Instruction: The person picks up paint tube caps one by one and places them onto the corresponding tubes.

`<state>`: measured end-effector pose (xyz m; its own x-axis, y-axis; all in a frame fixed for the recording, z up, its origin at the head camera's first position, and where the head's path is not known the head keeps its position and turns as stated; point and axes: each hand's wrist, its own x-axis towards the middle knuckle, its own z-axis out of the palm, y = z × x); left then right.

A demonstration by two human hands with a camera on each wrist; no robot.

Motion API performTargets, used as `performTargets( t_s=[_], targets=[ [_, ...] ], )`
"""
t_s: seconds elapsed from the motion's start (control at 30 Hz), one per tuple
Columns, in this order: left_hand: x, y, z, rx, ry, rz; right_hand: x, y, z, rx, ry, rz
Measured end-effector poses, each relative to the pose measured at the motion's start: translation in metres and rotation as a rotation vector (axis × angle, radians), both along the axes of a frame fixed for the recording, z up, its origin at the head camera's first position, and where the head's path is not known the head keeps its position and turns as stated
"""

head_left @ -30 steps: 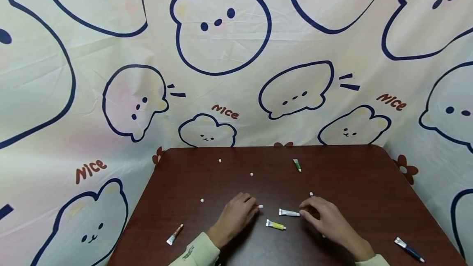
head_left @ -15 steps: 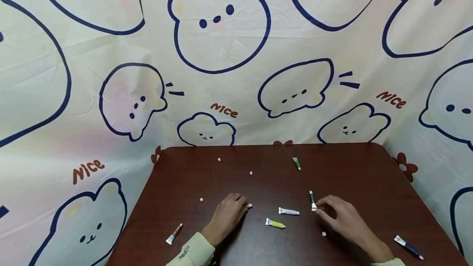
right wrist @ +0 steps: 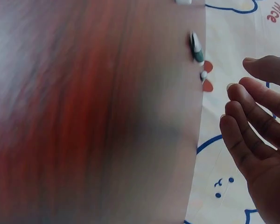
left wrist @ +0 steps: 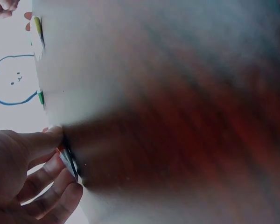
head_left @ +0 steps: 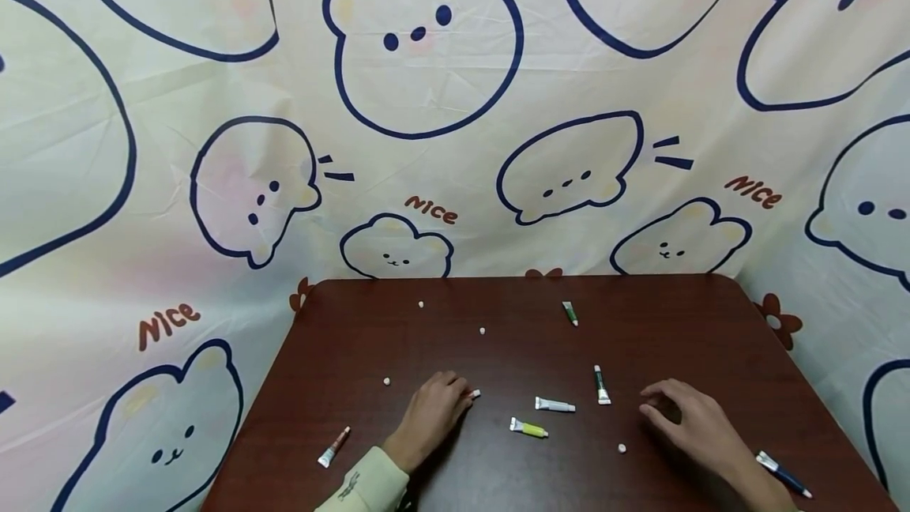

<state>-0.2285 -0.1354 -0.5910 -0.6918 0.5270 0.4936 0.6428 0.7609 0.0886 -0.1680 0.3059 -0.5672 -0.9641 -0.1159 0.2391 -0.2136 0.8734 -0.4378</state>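
Note:
In the head view my left hand (head_left: 432,411) rests low over the table, left of centre, pinching a small paint tube (head_left: 475,394) whose white cap end shows past the fingertips. The left wrist view has thumb and fingers around that tube (left wrist: 69,162), with orange-red and silver on its side. My right hand (head_left: 693,425) hovers at the right, fingers loosely bent and holding nothing. Left of it lies a dark green paint tube (head_left: 601,385). Closer to the middle are a silver-white tube (head_left: 554,405) and a yellow tube (head_left: 529,428).
A small white piece (head_left: 622,448) lies near my right hand; several more are scattered at the left and back. A brown tube (head_left: 334,446) lies at left, a blue tube (head_left: 784,474) at right, a green tube (head_left: 570,314) at the back. A printed curtain (head_left: 426,101) hangs behind the table (head_left: 512,306).
My right hand has let go of the dark green tube, now lying on the table, and moved right. My left hand has drawn slightly left with its tube.

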Motion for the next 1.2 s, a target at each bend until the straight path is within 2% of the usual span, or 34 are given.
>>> performTargets(
  t_s=[0.13, 0.4, 0.57, 0.67, 0.73, 0.87, 1.2],
  targets=[
    [-0.001, -0.003, 0.001, -0.001, 0.004, -0.002, 0.003, 0.012, 0.000, 0.013, 0.004, -0.019],
    [-0.002, -0.010, 0.007, 0.036, -0.020, -0.002, 0.017, 0.039, -0.002, -0.026, 0.028, -0.083],
    [-0.004, -0.017, 0.013, 0.032, -0.082, 0.046, 0.024, 0.054, -0.003, -0.009, -0.025, -0.151],
    [-0.006, -0.026, 0.013, 0.053, -0.077, 0.059, 0.025, 0.063, -0.002, 0.026, -0.083, -0.184],
    [-0.008, -0.032, 0.013, 0.069, -0.043, 0.064, 0.026, 0.069, -0.002, 0.046, -0.116, -0.203],
    [-0.011, -0.046, 0.015, 0.073, -0.015, 0.107, 0.029, 0.080, -0.001, 0.048, -0.153, -0.236],
    [-0.015, -0.080, 0.018, 0.013, -0.051, 0.241, 0.035, 0.100, -0.010, 0.106, -0.250, -0.287]
  ],
)
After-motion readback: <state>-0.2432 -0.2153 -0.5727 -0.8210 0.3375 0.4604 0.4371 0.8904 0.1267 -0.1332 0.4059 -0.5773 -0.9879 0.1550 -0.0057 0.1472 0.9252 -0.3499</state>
